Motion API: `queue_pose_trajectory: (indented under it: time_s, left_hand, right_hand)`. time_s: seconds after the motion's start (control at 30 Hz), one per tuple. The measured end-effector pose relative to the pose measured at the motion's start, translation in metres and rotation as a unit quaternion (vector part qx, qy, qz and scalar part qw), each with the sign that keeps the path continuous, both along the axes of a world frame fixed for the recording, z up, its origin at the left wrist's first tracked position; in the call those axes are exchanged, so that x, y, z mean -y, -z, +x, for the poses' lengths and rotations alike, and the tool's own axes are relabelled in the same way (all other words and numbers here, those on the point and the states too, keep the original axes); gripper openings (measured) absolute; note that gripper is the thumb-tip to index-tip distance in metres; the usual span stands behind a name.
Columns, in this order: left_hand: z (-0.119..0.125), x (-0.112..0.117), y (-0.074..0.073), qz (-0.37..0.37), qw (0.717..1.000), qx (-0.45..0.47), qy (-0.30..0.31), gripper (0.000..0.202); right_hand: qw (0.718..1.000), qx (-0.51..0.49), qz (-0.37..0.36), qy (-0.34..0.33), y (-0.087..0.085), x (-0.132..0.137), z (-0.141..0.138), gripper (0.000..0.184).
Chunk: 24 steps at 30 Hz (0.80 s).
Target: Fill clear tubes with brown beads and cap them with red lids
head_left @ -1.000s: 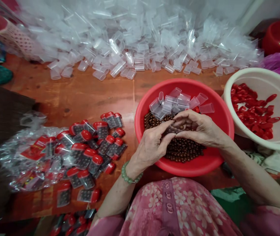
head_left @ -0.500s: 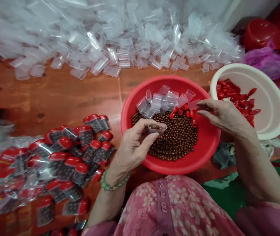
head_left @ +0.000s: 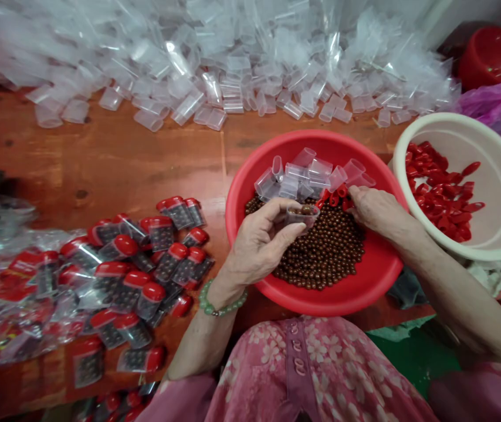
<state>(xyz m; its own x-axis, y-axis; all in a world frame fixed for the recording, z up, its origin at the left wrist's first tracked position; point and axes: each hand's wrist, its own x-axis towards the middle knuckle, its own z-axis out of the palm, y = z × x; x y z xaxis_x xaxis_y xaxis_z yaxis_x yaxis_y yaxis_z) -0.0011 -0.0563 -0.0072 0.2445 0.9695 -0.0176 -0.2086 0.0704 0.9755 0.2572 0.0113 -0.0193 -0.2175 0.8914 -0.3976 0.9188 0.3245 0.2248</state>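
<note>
My left hand is closed around a small clear plastic container, held tilted over the basin with its open end up. A few brown balls show inside it. Below lies a heap of shiny brown balls in the red basin. My right hand reaches into the basin's right side, fingertips pinched together on a red cap, which they partly hide. More small red caps lie beside those fingertips. Several empty clear containers rest on the balls at the basin's far side.
A cream tub holding red caps stands right of the basin. Clear containers are piled along the back of the wooden table. Filled, red-capped containers lie at left, beside clear plastic bags.
My right hand has gone from above the basin's right edge down to the red caps, and its fingers have closed. My left hand still holds the clear container. The whole view has shifted slightly.
</note>
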Motion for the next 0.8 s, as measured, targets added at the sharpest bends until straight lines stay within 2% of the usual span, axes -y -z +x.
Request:
queue_pose_trajectory:
  time_s: [0.13, 0.3, 0.37, 0.43, 0.47, 0.5, 0.57, 0.67, 0.73, 0.8]
  left_hand:
    - [-0.002, -0.002, 0.008, -0.022, 1.000, 0.009, 0.003, 0.026]
    - [-0.003, -0.005, 0.012, -0.023, 1.000, 0.018, 0.010, 0.028]
    - [-0.003, -0.006, 0.013, -0.027, 0.999, 0.027, 0.021, 0.027]
    - [-0.003, -0.007, 0.013, -0.033, 0.998, 0.040, 0.033, 0.025]
    - [-0.003, -0.007, 0.012, -0.037, 0.997, 0.048, 0.039, 0.025]
    - [-0.003, -0.008, 0.012, -0.039, 0.997, 0.055, 0.041, 0.024]
    - [-0.004, -0.008, 0.012, -0.034, 0.997, 0.056, 0.044, 0.023]
    - [-0.006, -0.008, 0.010, -0.008, 0.999, 0.011, 0.047, 0.023]
    - [-0.007, -0.008, 0.010, 0.016, 0.997, -0.038, 0.058, 0.023]
    - [-0.008, -0.009, 0.009, 0.039, 0.995, -0.070, 0.066, 0.023]
  right_hand:
    - [1.000, 0.010, 0.003, -0.010, 0.003, 0.002, -0.006, 0.027]
    - [0.999, 0.015, 0.028, -0.020, -0.011, 0.012, -0.003, 0.027]
    - [0.998, -0.060, 0.034, -0.007, -0.015, 0.017, 0.003, 0.025]
    - [0.979, -0.204, 0.015, 0.026, -0.017, 0.021, 0.009, 0.027]
    - [0.955, -0.292, -0.002, 0.059, -0.017, 0.024, 0.012, 0.031]
    - [0.918, -0.384, -0.023, 0.094, -0.018, 0.026, 0.013, 0.035]
    - [0.824, -0.539, -0.055, 0.164, -0.022, 0.032, 0.010, 0.042]
    - [0.692, -0.680, -0.086, 0.225, -0.035, 0.040, -0.006, 0.039]
    - [0.631, -0.729, -0.125, 0.233, -0.044, 0.042, -0.020, 0.033]
    - [0.599, -0.749, -0.169, 0.226, -0.049, 0.042, -0.033, 0.028]
